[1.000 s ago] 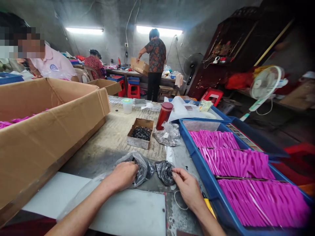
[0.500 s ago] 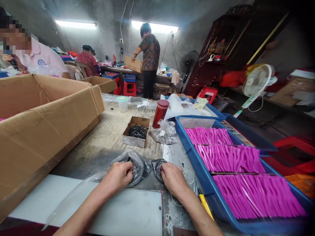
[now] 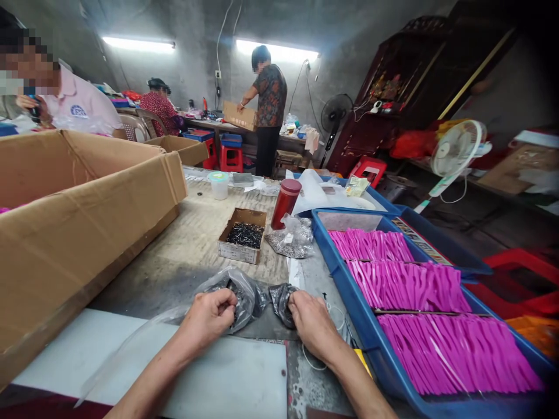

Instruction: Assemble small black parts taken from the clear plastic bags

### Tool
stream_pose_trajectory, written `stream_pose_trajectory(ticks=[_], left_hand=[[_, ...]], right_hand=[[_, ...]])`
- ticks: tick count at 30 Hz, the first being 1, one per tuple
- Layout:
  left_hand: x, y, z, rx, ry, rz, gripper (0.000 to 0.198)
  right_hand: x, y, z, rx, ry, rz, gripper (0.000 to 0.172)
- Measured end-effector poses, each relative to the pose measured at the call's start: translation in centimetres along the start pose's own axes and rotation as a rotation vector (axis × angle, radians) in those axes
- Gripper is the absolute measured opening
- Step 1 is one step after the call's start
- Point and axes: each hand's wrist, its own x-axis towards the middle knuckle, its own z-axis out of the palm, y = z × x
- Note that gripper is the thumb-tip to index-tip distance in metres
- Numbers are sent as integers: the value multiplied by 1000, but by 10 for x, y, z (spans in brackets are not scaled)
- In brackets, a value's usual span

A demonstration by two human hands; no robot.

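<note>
Grey-walled workroom, lit by tube lights (image 3: pixel 137 45) set low on the far wall, presumably for close handwork. At the back, a standing co-worker (image 3: pixel 271 96) with both arms forward to a carton (image 3: pixel 240 115).

Worktable (image 3: pixel 192 238) crowded but sorted. Near edge covered by a pale board (image 3: pixel 218 378), perhaps as a smooth surface under the forearms. Just beyond it, side by side: large clear bag (image 3: pixel 250 291) to the left, small dark bag (image 3: pixel 278 299) to the right. One bag per hand, probably to spare crossing over. Mouth of the large clear bag slack and turned toward the wrist, likely for easy reach; loose tail of plastic trailing across the board.

Left hand (image 3: pixel 208 318) at that mouth: fingers curled and bunched, thumb up against forefinger. Anything pinched there: cannot tell. Right hand (image 3: pixel 312 323) tipped down into the small dark bag, fingertips hidden by plastic and knuckles; grip not readable.

Ahead, small box (image 3: pixel 238 253) of black pins (image 3: pixel 244 234), low-walled, seemingly against scatter. Beside it, bag of metal bits (image 3: pixel 292 241), then red flask (image 3: pixel 286 203), upright. Along the right, blue tray (image 3: pixel 354 298) with pink strips (image 3: pixel 406 285) packed on edge in three rows, dividers between, apparently against slumping. Big cardboard box (image 3: pixel 109 233) along the left, well apart from the bags.
</note>
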Motion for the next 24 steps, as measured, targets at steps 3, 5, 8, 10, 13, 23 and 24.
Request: stream_pose_trajectory(ticks=[3,5,8,10,13,23,24], left_hand=[[-1,-1,2,-35,8,6,18],[-1,-3,3,-44,3,30,21],[-1,-6,5,-36,-6,87,25],[-1,-7,6,-32,-2,115,26],[-2,-7,6,-41,15,138,26],[-3,-7,4,-51,68,224,24],[-2,-8,4,-61,71,228,24]], right_hand=[[1,3,2,76,32,-2,20],[1,5,4,128,58,-3,19],[1,6,6,213,95,4,17],[1,7,7,268,116,18,16],[1,7,8,344,137,50,14],[-3,10,4,519,73,92,17],[-3,10,3,523,66,90,17]])
